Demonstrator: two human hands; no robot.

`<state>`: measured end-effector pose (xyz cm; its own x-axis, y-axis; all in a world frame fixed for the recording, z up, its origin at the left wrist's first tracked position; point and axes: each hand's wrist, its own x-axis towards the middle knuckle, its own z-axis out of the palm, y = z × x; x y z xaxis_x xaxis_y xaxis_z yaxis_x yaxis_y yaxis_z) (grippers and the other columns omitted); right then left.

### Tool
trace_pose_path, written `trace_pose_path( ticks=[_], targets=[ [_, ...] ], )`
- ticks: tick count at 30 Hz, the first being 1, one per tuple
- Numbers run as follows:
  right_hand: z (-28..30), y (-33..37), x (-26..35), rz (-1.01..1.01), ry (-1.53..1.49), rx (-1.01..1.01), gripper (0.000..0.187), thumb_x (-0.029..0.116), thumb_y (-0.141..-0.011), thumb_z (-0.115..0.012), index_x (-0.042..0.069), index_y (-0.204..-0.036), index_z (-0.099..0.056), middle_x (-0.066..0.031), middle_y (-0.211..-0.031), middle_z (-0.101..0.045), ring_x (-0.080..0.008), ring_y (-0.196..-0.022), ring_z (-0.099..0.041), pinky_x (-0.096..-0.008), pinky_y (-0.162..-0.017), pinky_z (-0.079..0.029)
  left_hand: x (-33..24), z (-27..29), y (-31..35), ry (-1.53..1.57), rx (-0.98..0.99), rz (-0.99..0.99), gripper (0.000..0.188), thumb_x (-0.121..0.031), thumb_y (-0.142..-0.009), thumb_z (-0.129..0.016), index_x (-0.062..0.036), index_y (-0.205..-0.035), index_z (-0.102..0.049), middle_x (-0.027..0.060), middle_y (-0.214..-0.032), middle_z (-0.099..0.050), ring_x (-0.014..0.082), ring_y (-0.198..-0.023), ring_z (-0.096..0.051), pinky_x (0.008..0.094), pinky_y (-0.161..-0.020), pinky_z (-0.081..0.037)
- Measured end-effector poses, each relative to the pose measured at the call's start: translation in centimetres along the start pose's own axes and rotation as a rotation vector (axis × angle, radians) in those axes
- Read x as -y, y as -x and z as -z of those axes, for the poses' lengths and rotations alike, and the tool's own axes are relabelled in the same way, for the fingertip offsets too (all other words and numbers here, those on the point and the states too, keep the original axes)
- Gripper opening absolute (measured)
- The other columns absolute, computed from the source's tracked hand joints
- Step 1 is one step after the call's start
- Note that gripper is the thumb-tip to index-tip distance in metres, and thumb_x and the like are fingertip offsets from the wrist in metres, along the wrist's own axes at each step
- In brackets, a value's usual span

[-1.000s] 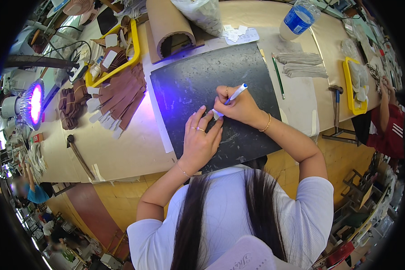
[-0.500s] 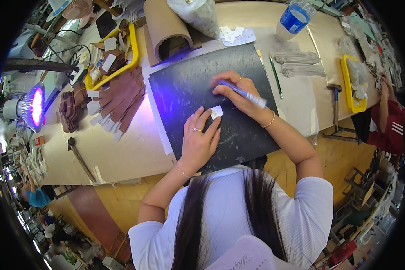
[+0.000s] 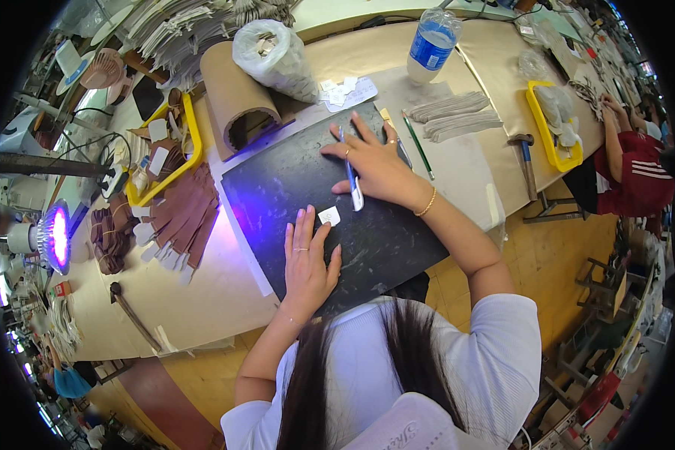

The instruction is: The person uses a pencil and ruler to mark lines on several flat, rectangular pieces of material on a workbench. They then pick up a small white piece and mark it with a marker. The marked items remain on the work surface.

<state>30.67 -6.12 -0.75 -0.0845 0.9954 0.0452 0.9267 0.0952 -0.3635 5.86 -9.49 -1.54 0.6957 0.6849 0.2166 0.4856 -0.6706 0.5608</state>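
Note:
My left hand point(image 3: 305, 264) lies flat on the black mat point(image 3: 386, 259), fingers stretched out. Its fingertips are at the lower edge of a small white paper piece point(image 3: 328, 216) with a pen mark on it. To the right, my right hand point(image 3: 379, 166) is spread over a blue and white pen point(image 3: 355, 193). The pen lies under the spread fingers and thumb, touching them but not gripped. Farther right are a green pencil point(image 3: 418, 148) and another slim tool point(image 3: 400, 142), partly hidden by my right hand.
Brown strips point(image 3: 184, 221) and a yellow tray point(image 3: 195, 139) are at left, near a glowing lamp point(image 3: 56, 236). A cardboard roll point(image 3: 240, 90), plastic bag point(image 3: 281, 67) and bottle point(image 3: 431, 49) stand behind. Grey strips point(image 3: 457, 116) and a hammer point(image 3: 526, 165) lie right.
My right hand has opened from its grip on the pen, spreading its fingers over it on the mat. My left hand has slid slightly off the paper piece. The view has shifted.

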Motion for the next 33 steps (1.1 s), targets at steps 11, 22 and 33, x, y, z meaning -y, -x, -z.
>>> trace_pose_path(
  ticks=[11, 22, 33],
  targets=[
    [-0.1, -2.7, -0.6, -0.080, 0.087, -0.063, 0.089, 0.067, -0.070, -0.077, 0.018, -0.141, -0.052, -0.0158, -0.165, -0.029, -0.0434, -0.155, -0.012, -0.0822, -0.107, -0.014, 0.3, -0.4, 0.5, 0.132, -0.137, 0.106, 0.051, -0.003, -0.087, -0.071, -0.0017, -0.132, -0.047, 0.0308, -0.158, -0.029, 0.0476, -0.144, -0.035, 0.0506, -0.118, -0.032],
    [-0.7, -8.4, -6.9, -0.224, -0.267, -0.393, 0.024, 0.037, -0.094, -0.067, 0.015, -0.097, -0.074, -0.0086, -0.078, -0.071, -0.0255, -0.084, -0.066, -0.0432, -0.087, -0.033, 0.2, -0.4, 0.4, 0.043, -0.098, 0.082, 0.054, -0.005, -0.087, -0.071, -0.0031, -0.135, -0.047, 0.0276, -0.157, -0.033, 0.0446, -0.143, -0.037, 0.0529, -0.117, -0.032],
    [0.6, -8.4, -7.7, -0.197, -0.346, -0.449, 0.067, -0.004, -0.095, -0.054, 0.015, -0.157, -0.035, -0.0145, -0.146, -0.055, -0.0310, -0.117, -0.066, -0.0348, -0.099, -0.050, 0.1, -0.5, 0.2, 0.051, -0.088, 0.076, 0.059, -0.010, -0.088, -0.070, -0.0042, -0.142, -0.047, 0.0246, -0.156, -0.035, 0.0437, -0.140, -0.040, 0.0557, -0.117, -0.031]
  ],
)
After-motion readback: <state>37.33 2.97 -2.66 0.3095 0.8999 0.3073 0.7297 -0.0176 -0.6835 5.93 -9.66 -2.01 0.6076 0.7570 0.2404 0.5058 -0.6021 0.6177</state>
